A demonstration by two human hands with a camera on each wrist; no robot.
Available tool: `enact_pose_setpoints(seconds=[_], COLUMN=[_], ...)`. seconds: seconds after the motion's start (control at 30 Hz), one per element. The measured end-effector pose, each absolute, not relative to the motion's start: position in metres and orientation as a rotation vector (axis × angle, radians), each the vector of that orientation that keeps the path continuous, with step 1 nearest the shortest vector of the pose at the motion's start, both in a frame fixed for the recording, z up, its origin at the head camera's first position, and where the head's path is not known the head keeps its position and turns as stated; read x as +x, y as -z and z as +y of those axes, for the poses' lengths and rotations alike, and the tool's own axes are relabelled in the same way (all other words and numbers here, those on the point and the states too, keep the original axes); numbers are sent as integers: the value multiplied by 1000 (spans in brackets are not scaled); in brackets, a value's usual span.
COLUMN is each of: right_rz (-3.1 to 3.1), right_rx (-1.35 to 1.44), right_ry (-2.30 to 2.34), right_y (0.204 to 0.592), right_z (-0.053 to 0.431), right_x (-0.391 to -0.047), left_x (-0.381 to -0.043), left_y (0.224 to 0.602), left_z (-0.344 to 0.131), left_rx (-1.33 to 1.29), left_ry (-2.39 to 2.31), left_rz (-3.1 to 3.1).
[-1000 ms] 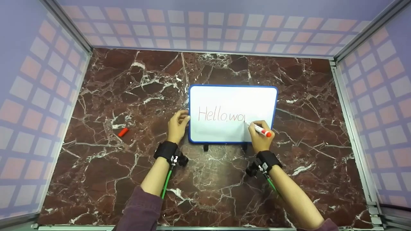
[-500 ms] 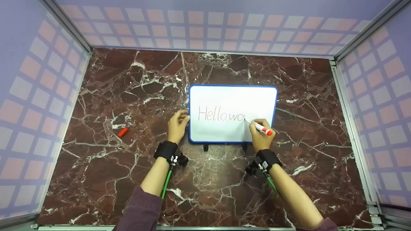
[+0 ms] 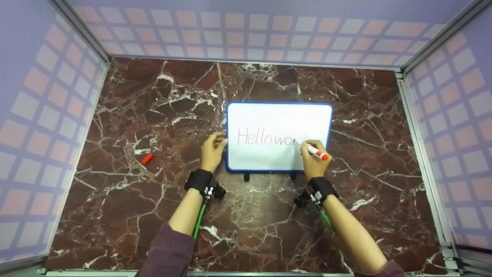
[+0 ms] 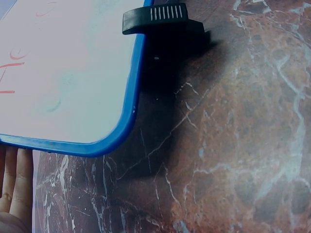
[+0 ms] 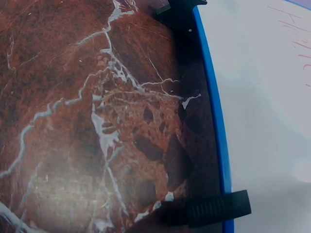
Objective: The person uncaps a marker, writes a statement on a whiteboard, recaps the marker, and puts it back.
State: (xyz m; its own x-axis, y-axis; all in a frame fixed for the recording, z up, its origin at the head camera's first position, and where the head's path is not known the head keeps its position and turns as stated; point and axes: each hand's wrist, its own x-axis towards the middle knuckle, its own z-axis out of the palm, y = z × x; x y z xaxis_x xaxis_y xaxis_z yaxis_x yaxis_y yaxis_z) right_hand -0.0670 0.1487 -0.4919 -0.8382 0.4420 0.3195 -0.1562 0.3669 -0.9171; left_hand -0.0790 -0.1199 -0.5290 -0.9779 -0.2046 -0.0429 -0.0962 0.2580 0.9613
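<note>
Over a marbled tabletop, the right hand pinches a marker.

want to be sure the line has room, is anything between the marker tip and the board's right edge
Only the right hand and the marker it holds, covering part of the whiteboard right of the red letters. No other object shows there; the red cap lies off to the left.

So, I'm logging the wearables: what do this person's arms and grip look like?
Purple sleeves cover the arms down to bare forearms. Black wrist bands carry small black devices, with green cables running back from them. The left grip and right grip are gloveless.
</note>
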Motion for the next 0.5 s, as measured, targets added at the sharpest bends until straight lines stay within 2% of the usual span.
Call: enact_pose_setpoints(seconds=[0.33, 0.5], right_rz=[-2103, -2095], right_rx=[-271, -275], right_ry=[-1501, -1508], right_y=[492, 493], right_z=[153, 154], right_x=[-68, -69], left_x=[-79, -73], left_y=[528, 509], left_z=[-118, -115], left_rx=[302, 291], left_ry=[1840, 1857], left_rz=[-2414, -2399])
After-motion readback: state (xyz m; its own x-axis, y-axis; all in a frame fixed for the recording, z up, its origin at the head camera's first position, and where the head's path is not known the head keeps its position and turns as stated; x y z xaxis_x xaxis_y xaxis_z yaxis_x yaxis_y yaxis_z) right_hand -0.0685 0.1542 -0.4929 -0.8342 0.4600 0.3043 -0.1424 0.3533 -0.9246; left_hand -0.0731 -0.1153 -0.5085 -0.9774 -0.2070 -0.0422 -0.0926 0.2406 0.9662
